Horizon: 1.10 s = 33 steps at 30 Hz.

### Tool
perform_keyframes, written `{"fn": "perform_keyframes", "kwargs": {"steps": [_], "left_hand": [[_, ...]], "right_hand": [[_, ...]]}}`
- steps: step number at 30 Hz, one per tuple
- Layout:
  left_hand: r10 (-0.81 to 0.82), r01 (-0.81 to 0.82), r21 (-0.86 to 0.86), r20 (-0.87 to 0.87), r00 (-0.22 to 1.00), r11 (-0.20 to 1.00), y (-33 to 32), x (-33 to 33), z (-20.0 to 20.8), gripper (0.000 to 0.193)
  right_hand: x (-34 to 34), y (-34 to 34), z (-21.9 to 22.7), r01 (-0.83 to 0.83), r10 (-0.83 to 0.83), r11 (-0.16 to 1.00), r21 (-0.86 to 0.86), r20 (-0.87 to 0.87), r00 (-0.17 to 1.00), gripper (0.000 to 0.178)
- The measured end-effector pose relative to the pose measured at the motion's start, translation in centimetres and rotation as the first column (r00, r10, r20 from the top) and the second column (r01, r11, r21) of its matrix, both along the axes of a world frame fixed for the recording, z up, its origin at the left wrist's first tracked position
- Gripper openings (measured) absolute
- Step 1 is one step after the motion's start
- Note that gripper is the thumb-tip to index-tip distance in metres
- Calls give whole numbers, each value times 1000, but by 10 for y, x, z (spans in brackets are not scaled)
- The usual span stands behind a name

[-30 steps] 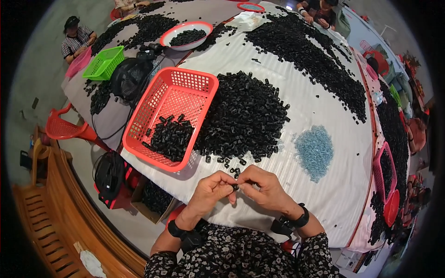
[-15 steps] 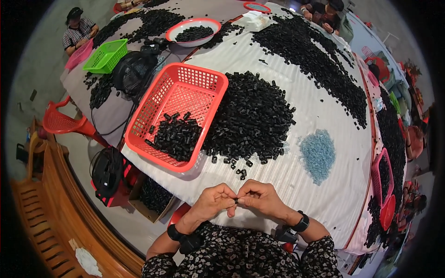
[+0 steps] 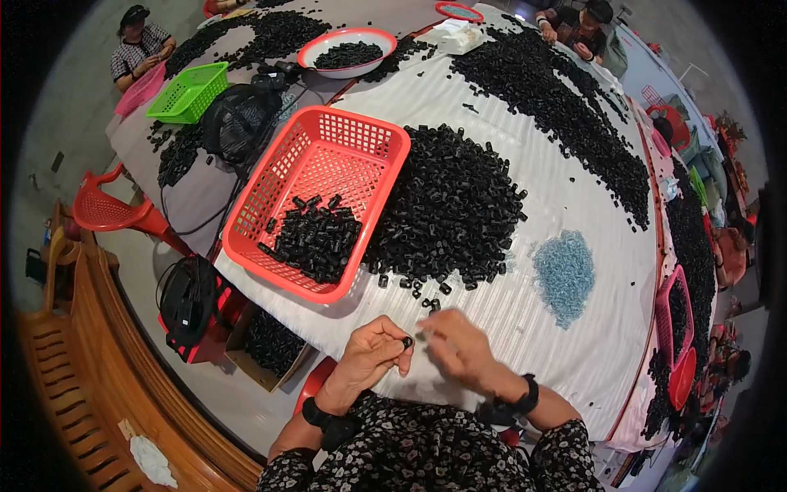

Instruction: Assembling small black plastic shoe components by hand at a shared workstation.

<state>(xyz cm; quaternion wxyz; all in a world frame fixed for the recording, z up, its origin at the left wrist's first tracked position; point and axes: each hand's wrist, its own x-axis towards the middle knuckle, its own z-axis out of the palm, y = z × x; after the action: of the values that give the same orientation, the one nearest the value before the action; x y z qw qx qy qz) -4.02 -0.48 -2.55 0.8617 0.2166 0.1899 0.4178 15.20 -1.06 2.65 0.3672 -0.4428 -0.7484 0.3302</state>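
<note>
Working over a big white cloth (image 3: 525, 344): grip and angle notes

Biggest item up close is the red basket (image 3: 340, 168), off to the left. Just beside it is the black pile (image 3: 451, 209), then a smaller pale-blue heap (image 3: 564, 279) further right, well apart from the basket.

Right hand (image 3: 463, 348) is blurry, fingers partly spread, not touching the left. Can't tell if anything's in its fingertips. Left hand (image 3: 369, 357) has thumb and forefinger pinched on one black part (image 3: 407, 342), above the near side of the cloth.

My take: grip it by the sides, leave the end uncovered, and let the left do the steadying. Go easy on the squeeze too; something that tiny and round would probably squirt out.

As for direction, a roundish end seems to face up at the camera. Long axis maybe runs along the line of sight, but it's too small and half covered to be sure.
</note>
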Motion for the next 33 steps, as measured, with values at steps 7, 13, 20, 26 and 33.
{"fn": "perform_keyframes", "kwargs": {"steps": [7,13,20,26,33], "left_hand": [[106,-97,125,-75,992,987,7,-5,18,8],[226,-146,221,-398,889,964,15,-38,52,13],[642,-275,624,-494,586,731,63,-107,127,21],[743,-269,798,-299,598,538,95,-155,157,14],[509,-115,596,-552,660,795,48,-81,122,18]], "right_hand": [[-10,45,-39,49,-165,960,274,416,894,13],[-16,50,-43,16,-162,953,304,459,873,11],[1,55,-20,132,-203,947,294,226,953,11],[21,53,20,150,-154,982,116,24,988,15],[20,45,39,81,-80,997,8,-85,993,13]]}}
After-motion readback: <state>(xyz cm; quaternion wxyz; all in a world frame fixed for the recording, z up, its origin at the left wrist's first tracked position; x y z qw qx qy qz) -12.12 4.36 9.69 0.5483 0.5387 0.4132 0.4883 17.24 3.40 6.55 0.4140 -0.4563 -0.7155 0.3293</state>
